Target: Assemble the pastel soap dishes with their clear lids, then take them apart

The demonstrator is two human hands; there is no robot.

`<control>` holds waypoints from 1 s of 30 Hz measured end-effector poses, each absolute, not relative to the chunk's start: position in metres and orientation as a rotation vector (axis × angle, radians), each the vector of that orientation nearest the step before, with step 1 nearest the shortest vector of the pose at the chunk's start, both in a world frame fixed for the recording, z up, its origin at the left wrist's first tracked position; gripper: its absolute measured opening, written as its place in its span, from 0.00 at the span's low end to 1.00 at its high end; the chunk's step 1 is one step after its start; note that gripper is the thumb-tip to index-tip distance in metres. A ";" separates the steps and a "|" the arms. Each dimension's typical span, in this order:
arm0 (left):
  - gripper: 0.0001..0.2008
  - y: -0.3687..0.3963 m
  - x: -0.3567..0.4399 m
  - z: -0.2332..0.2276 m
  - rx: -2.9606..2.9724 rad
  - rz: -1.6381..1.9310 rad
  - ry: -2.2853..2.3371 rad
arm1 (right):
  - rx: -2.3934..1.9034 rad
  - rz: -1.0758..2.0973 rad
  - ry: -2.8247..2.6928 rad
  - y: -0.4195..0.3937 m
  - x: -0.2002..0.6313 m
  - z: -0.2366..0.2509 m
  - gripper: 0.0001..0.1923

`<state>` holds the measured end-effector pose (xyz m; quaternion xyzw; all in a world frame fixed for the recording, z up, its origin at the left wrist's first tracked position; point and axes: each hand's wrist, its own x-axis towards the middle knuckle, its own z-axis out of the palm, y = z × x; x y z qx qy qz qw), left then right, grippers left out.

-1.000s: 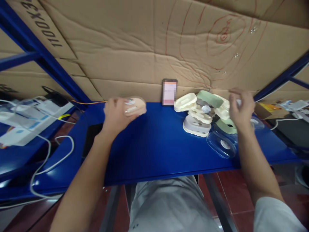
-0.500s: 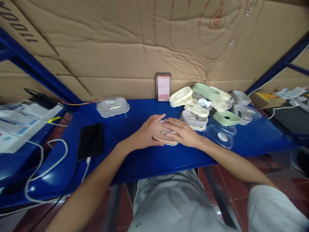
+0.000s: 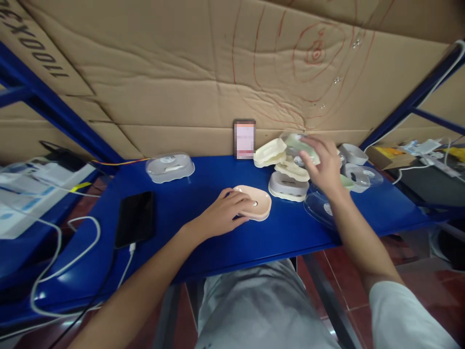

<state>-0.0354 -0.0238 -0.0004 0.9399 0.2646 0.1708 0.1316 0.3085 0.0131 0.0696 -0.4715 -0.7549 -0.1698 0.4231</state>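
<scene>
A pink soap-dish base lies on the blue table in front of me, and my left hand rests on its left side, fingers over the rim. My right hand is raised over the pile of soap-dish parts at the back right and grips a clear plastic lid. The pile holds cream, green and grey bases and clear lids. One closed grey soap dish with a clear lid stands alone at the back left.
A phone leans upright against the cardboard wall behind the table. A black phone on a white cable lies at the left. Blue shelf posts rise on both sides; cables and boxes crowd the side shelves.
Half a second ago both hands held the pink dish with a clear lid. Now the right hand has lifted away to the pile with a clear lid, and the left stays on the pink base.
</scene>
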 end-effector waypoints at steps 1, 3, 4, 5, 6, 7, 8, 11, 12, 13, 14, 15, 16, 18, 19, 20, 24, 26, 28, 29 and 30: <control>0.20 -0.023 -0.036 -0.002 2.724 0.490 0.772 | -1.243 -0.412 -1.879 0.026 0.320 0.077 0.22; 0.17 -0.021 -0.036 -0.004 2.716 0.481 0.780 | -1.314 -0.349 -1.866 0.055 0.344 0.089 0.24; 0.15 -0.020 -0.036 -0.005 2.712 0.478 0.780 | -1.339 -0.301 -1.863 0.069 0.354 0.093 0.24; 0.15 -0.020 -0.036 -0.005 2.709 0.478 0.780 | -1.360 -0.243 -1.867 0.082 0.364 0.095 0.25; 0.14 -0.020 -0.036 -0.005 2.706 0.481 0.782 | -1.383 -0.186 -1.874 0.093 0.371 0.095 0.24; 0.14 -0.019 -0.036 -0.004 2.703 0.489 0.785 | -1.411 -0.129 -1.886 0.102 0.377 0.094 0.23; 0.14 -0.019 -0.036 -0.003 2.699 0.497 0.786 | -1.442 -0.075 -1.901 0.108 0.381 0.093 0.22; 0.12 -0.019 -0.037 -0.002 2.696 0.510 0.769 | -1.530 0.044 -1.950 0.118 0.384 0.088 0.18; 0.12 -0.019 -0.037 -0.001 2.695 0.515 0.756 | -1.549 0.068 -1.960 0.120 0.384 0.088 0.17; 0.12 -0.019 -0.037 -0.001 2.694 0.519 0.746 | -1.562 0.084 -1.966 0.121 0.385 0.089 0.17; 0.12 -0.019 -0.037 -0.001 2.692 0.526 0.743 | -1.572 0.087 -1.963 0.121 0.386 0.091 0.17; 0.12 -0.019 -0.036 0.000 2.691 0.532 0.747 | -1.583 0.084 -1.954 0.121 0.387 0.094 0.18; 0.13 -0.019 -0.036 0.000 2.691 0.536 0.757 | -1.592 0.071 -1.940 0.120 0.387 0.097 0.19; 0.15 -0.020 -0.035 0.000 2.694 0.555 0.780 | -1.598 0.017 -1.901 0.110 0.385 0.102 0.20; 0.15 -0.020 -0.034 0.001 2.695 0.580 0.793 | -1.583 -0.029 -1.881 0.101 0.380 0.104 0.20; 0.16 -0.020 -0.034 0.002 2.695 0.618 0.811 | -1.541 -0.084 -1.871 0.088 0.372 0.104 0.20; 0.16 -0.020 -0.033 0.007 2.692 0.844 0.918 | -1.075 -0.139 -2.222 0.016 0.309 0.086 0.20; 0.16 -0.022 -0.033 0.009 2.701 0.929 0.929 | -0.864 -0.065 -2.505 -0.016 0.272 0.072 0.21; 0.15 -0.024 -0.032 0.010 2.723 0.975 0.907 | -0.812 -0.060 -2.556 -0.035 0.247 0.062 0.20; 0.15 -0.025 -0.032 0.010 2.728 1.006 0.915 | -0.815 -0.057 -2.548 -0.040 0.241 0.060 0.19; 0.15 -0.027 -0.031 0.010 2.724 1.049 0.944 | -0.823 -0.050 -2.533 -0.041 0.240 0.061 0.19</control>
